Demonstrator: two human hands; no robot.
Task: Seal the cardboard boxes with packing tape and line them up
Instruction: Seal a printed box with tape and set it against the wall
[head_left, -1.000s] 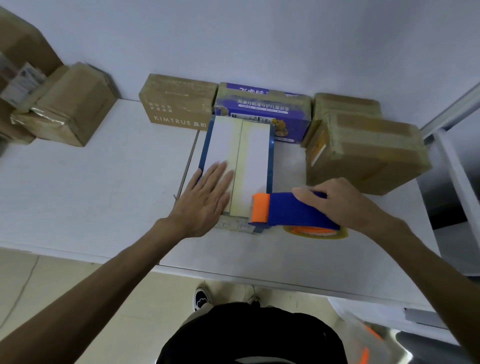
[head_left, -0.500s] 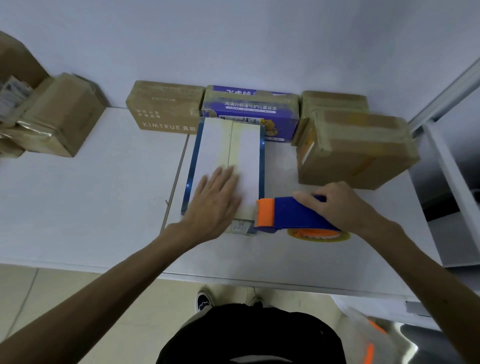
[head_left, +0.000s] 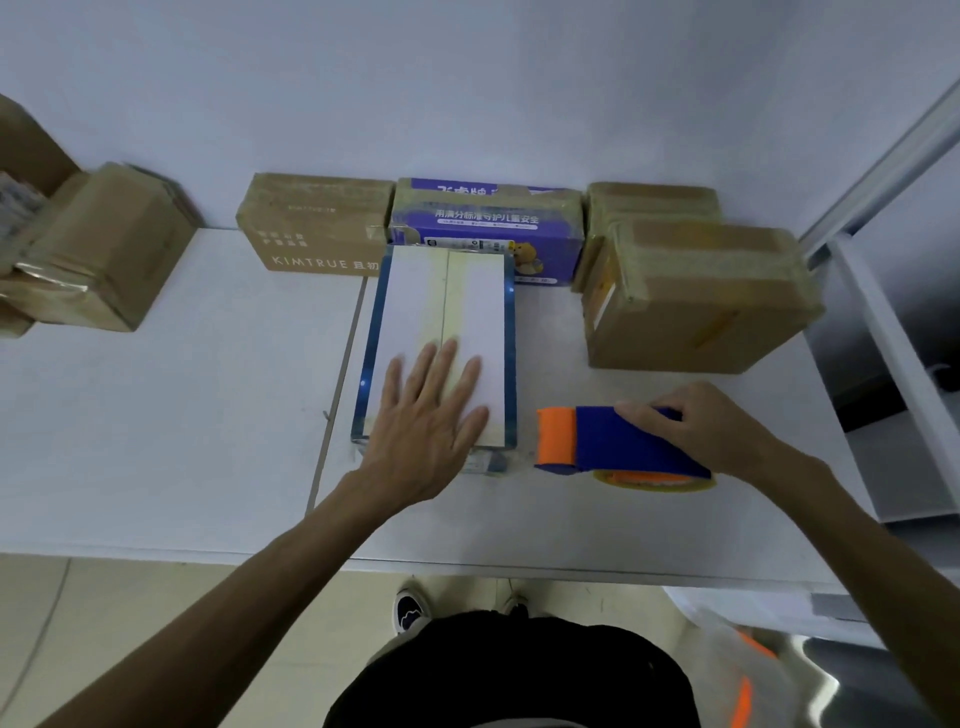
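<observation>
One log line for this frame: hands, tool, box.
left hand: flat on white box | right hand: grips tape gun, right of box | tape strip: along box top centre

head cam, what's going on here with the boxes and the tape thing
A person is sealing boxes at a white table. The left hand lies flat, fingers spread, on the near end of the white-and-blue box, which has a strip of tape along its centre seam. The right hand holds the blue-and-orange tape dispenser, low beside that box and apart from it. Behind, the KIMTRUE box and purple box stand in a row.
</observation>
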